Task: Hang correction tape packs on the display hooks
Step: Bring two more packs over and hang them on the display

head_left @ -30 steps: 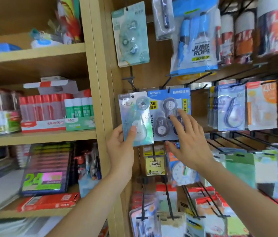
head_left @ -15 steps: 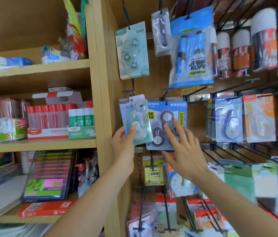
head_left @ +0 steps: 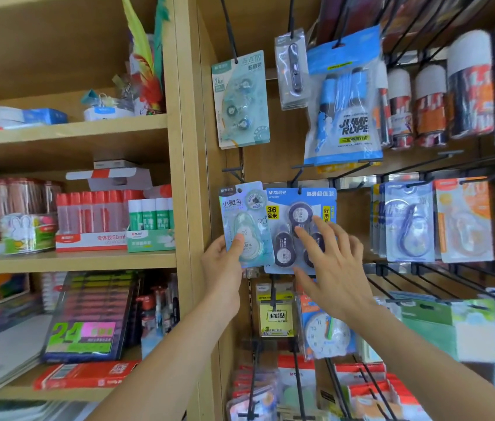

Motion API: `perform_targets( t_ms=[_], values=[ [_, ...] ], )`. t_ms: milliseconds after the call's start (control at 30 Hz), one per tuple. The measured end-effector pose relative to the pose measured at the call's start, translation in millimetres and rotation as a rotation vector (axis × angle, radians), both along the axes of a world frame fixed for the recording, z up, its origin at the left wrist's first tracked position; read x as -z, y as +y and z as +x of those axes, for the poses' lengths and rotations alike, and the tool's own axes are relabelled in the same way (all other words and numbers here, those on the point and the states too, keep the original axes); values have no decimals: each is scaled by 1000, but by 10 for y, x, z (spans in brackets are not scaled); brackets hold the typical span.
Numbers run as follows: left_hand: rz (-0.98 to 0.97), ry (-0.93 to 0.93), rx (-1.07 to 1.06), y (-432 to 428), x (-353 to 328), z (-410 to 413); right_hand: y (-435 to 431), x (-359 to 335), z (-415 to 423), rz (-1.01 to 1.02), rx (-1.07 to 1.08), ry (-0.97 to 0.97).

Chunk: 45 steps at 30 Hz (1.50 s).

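Pale blue-green shiny card backs the correction tape pack (head_left: 244, 220), with one clear egg-shaped tape under plastic. The left hand (head_left: 221, 268) grips its bottom corner, thumb in front, fingers hidden behind. The pack covers the left edge of the blue pack (head_left: 298, 194). The right hand (head_left: 336, 268), fingers spread and straight, touches the blue pack and hides some tapes. Whether the pale pack sits on the hook (head_left: 233, 171) is hard to tell.

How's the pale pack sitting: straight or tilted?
Tilted: pale pack leans left beside the straight blue pack; left hand grips its bottom.
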<state>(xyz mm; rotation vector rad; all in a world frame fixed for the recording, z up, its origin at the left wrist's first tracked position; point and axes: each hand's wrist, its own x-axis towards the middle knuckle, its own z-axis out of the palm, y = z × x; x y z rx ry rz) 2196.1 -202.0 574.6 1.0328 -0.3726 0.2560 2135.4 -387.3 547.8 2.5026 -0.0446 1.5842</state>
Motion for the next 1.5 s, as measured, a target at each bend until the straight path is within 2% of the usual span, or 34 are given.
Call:
perform_targets(
  t_ms=[200, 300, 433, 600, 667, 767, 1100, 1200, 1333, 1500],
  values=[
    [57, -72, -92, -96, 80, 82, -29, -134, 77, -30, 16, 25],
    [252, -201, -324, -77, 223, 110, -38, -61, 121, -6, 17, 20],
    [446, -376, -491, -68, 347, 66, -30, -43, 137, 0, 3, 20],
    [936, -714, -924, -33, 181, 98, -45, -19, 146, 9, -17, 17],
    [1091, -749, -983, -33, 32, 144, -47, -16, 146, 11, -12, 25],
    [1201, -714, -967, -37, -162, 191, -52, -15, 147, 13, -8, 34],
    [1362, -618, -844, -65, -422, 281, -50, -2, 165, 14, -6, 25],
    [1392, -560, -745, -100, -498, 363, -56, 7, 180, 12, -7, 23],
    [1281, -519, -637, -81, -520, 391, -65, 18, 191, 11, 21, 11],
    [1109, -663, -675, 80, -271, 124, -71, 30, 195, 6, 34, 5]
  ],
)
